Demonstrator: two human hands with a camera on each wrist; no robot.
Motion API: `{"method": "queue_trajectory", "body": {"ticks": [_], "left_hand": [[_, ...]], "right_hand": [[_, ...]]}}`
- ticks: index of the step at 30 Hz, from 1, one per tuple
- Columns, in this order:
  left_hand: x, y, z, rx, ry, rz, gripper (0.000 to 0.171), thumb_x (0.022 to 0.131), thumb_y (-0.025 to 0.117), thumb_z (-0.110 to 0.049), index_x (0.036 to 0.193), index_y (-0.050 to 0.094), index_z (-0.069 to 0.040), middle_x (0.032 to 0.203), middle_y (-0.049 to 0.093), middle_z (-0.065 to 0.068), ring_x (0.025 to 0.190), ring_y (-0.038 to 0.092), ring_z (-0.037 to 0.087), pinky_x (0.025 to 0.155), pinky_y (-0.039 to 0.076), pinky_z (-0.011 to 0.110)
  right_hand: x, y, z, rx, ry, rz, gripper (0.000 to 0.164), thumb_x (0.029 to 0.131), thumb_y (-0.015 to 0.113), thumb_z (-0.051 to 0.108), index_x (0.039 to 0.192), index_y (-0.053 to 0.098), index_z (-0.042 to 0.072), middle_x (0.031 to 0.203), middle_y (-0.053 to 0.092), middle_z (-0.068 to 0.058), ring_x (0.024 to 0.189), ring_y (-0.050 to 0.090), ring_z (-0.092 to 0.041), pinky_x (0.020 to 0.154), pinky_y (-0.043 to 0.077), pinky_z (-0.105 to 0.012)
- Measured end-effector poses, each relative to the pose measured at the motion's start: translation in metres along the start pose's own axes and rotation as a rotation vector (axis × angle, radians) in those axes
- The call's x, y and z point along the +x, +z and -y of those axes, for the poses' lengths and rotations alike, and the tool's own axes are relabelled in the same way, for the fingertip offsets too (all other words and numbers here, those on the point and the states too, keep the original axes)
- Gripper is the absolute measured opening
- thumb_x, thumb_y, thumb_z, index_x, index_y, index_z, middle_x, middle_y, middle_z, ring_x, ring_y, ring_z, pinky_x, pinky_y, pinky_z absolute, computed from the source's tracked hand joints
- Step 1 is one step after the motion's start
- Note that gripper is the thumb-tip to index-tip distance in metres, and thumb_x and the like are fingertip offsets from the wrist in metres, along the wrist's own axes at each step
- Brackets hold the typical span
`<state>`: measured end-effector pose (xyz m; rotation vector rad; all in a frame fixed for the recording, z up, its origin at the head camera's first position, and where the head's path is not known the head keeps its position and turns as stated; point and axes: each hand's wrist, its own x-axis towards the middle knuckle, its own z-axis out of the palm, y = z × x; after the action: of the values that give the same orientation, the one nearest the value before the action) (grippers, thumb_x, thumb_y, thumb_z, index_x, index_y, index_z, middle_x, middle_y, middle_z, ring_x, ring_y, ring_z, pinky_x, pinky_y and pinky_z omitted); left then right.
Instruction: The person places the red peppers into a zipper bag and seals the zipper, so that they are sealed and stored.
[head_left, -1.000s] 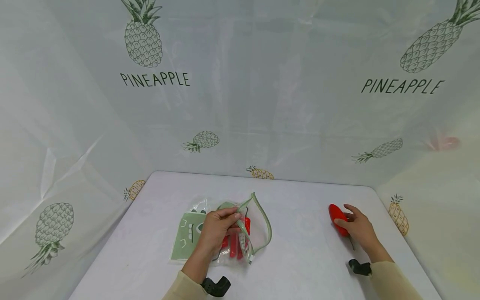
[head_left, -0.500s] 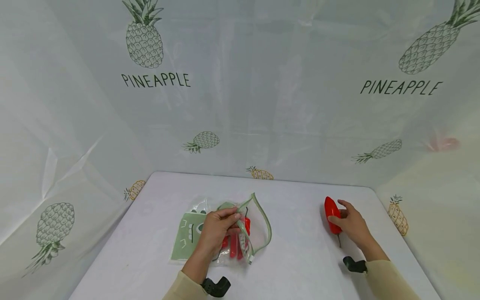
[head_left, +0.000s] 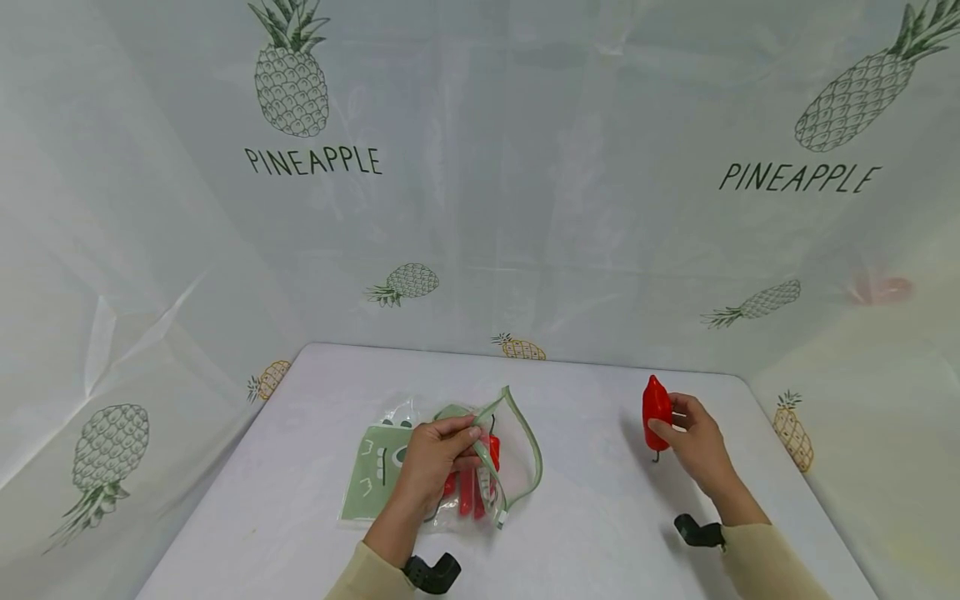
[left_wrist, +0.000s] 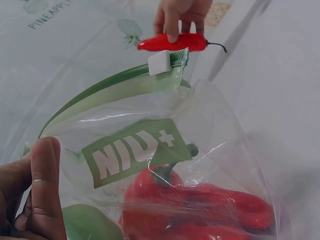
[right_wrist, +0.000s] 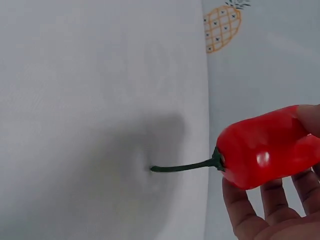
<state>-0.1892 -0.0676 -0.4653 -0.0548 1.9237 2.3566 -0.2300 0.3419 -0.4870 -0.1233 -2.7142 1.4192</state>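
Hands, bag and pepper at a table (head_left: 592,500), as seen by a bystander. The landmark is the bag (left_wrist: 135,150), a clear pouch with a green rim (head_left: 539,457) and a white slider (left_wrist: 160,62) near one end of that rim. The left hand (head_left: 431,462) pinches one side of the rim between thumb and fingers; the opposite side bows away, so that the mouth gapes. Inside the bag lie red fruits (left_wrist: 150,200) and a rounded green object (left_wrist: 92,225), too covered to name.

The pepper (head_left: 656,417) is to the right of the bag, well apart from it, and appears to be raised above the table. The right hand (head_left: 697,446) grips it, thumb on one side and fingers, a little apart from one another, on the other.

Principal relation: the mouth faces the pepper, which lies between the right hand and the bag. The pepper's long axis runs roughly across the line to the bag, tip pointing away from the person and stem (right_wrist: 185,167) towards them. The right hand has the pepper; the left is nearer the bag, touching it.
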Motion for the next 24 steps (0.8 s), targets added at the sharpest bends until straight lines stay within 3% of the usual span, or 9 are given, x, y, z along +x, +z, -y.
{"method": "queue_trajectory", "body": {"ticks": [5, 10, 15, 24], "left_hand": [[0.0, 0.0, 0.0, 0.002, -0.004, 0.002, 0.037, 0.099, 0.073, -0.005, 0.131, 0.068, 0.011, 0.102, 0.076, 0.009, 0.074, 0.07, 0.011, 0.071, 0.067, 0.029], [0.001, -0.001, 0.001, 0.002, -0.01, 0.008, 0.038, 0.099, 0.074, -0.007, 0.133, 0.067, 0.01, 0.104, 0.076, 0.008, 0.075, 0.07, 0.011, 0.071, 0.067, 0.029], [0.002, -0.001, 0.001, 0.004, -0.002, 0.013, 0.039, 0.099, 0.074, -0.007, 0.133, 0.066, 0.011, 0.104, 0.076, 0.008, 0.075, 0.071, 0.011, 0.071, 0.067, 0.029], [0.002, 0.001, -0.001, 0.003, -0.004, 0.016, 0.038, 0.099, 0.074, -0.007, 0.132, 0.067, 0.01, 0.105, 0.077, 0.011, 0.075, 0.071, 0.011, 0.071, 0.067, 0.029]], "right_hand": [[-0.003, 0.002, 0.005, -0.018, -0.021, -0.034, 0.078, 0.103, 0.07, 0.029, 0.164, 0.027, 0.007, 0.152, 0.046, -0.03, 0.134, 0.049, -0.052, 0.093, 0.063, -0.058], [-0.006, 0.005, 0.013, 0.031, -0.044, -0.053, 0.083, 0.102, 0.072, 0.029, 0.168, 0.023, 0.016, 0.15, 0.047, -0.03, 0.13, 0.052, -0.051, 0.084, 0.068, -0.048], [-0.01, 0.011, 0.022, 0.055, -0.062, -0.057, 0.08, 0.102, 0.073, 0.028, 0.167, 0.027, 0.016, 0.149, 0.048, -0.03, 0.13, 0.052, -0.051, 0.079, 0.069, -0.041], [-0.018, 0.023, 0.042, 0.065, -0.044, -0.063, 0.081, 0.1, 0.076, 0.024, 0.166, 0.029, 0.018, 0.149, 0.051, -0.027, 0.131, 0.053, -0.046, 0.083, 0.068, -0.045]]}}
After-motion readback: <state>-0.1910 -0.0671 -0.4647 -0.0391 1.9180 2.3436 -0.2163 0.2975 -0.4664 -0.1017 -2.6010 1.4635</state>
